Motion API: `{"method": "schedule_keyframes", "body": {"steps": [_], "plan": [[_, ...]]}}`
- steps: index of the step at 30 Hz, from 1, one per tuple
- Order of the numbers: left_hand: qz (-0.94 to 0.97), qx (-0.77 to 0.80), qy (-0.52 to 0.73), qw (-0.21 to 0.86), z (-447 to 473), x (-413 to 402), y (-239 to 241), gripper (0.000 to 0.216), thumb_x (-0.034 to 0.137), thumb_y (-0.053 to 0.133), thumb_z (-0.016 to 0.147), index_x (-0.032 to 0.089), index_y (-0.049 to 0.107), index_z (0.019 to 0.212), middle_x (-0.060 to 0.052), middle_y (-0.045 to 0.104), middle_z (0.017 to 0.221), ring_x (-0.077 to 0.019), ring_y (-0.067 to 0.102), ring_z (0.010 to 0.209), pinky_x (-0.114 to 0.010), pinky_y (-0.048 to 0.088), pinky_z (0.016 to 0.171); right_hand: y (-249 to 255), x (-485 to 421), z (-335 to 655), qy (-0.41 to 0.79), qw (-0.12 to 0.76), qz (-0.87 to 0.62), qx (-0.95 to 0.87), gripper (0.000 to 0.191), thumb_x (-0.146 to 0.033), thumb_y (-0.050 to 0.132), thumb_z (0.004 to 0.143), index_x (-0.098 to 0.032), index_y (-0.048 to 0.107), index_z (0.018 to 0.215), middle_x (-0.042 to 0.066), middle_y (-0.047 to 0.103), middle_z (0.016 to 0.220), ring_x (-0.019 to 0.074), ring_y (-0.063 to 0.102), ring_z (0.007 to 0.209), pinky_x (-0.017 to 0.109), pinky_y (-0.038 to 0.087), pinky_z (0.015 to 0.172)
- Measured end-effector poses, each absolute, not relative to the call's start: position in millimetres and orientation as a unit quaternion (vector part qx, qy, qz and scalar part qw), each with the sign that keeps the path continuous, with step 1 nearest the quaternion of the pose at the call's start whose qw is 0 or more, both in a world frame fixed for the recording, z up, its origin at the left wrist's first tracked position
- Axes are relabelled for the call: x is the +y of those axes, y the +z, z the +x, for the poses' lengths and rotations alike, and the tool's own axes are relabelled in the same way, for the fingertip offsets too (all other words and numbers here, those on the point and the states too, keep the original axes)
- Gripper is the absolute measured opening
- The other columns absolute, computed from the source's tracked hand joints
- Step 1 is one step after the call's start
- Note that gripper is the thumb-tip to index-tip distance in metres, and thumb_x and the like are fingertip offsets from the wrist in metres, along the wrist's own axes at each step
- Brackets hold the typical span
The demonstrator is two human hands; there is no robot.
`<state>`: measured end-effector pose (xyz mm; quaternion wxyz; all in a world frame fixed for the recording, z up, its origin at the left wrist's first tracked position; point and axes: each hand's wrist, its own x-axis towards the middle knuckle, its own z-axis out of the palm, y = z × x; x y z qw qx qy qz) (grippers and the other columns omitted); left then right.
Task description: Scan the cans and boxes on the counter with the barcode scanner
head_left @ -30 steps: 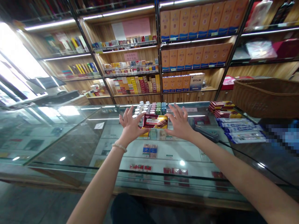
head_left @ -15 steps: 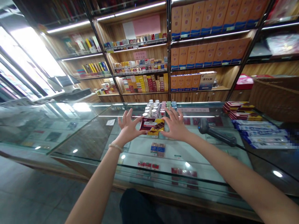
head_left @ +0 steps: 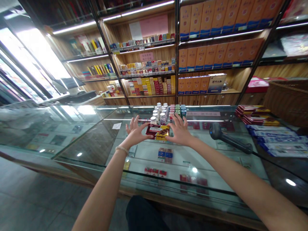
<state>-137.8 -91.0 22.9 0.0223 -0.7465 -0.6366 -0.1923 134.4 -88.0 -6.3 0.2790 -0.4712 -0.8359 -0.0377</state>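
A flat red and yellow box (head_left: 158,132) lies low over the glass counter (head_left: 96,141), on top of another yellow box. My left hand (head_left: 135,133) presses its left end with the thumb, fingers spread upward. At the right end, my right hand (head_left: 179,132) does the same with fingers fanned out. The box is pinched between the two hands. A bead bracelet sits on my left wrist.
Small capped bottles (head_left: 166,112) stand in rows just behind the box. A black barcode scanner (head_left: 227,139) lies to the right with its cable. Further right are stacked red cartons (head_left: 256,115), blue-white cartons (head_left: 276,141) and a wicker basket (head_left: 288,99). Stocked shelves (head_left: 149,80) line the back wall.
Both hands have lowered the red and yellow box from above the counter down to the glass, tilting it flatter. My view has shifted left.
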Motion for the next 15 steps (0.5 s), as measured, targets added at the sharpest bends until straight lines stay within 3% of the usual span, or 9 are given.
{"method": "schedule_keyframes", "body": {"steps": [15], "plan": [[-0.752, -0.638, -0.166, -0.005, -143.7, -82.3, 6.2, 0.075, 0.069, 0.082, 0.069, 0.040, 0.067, 0.137, -0.012, 0.016, 0.175, -0.0480, 0.002, 0.160, -0.078, 0.002, 0.119, -26.7, -86.1, 129.2, -0.055, 0.285, -0.472, -0.832, 0.054, -0.055, 0.064, 0.086, -0.018, 0.069, 0.125, 0.020, 0.031, 0.169, 0.0381, 0.021, 0.157, 0.066, 0.007, 0.124]]}}
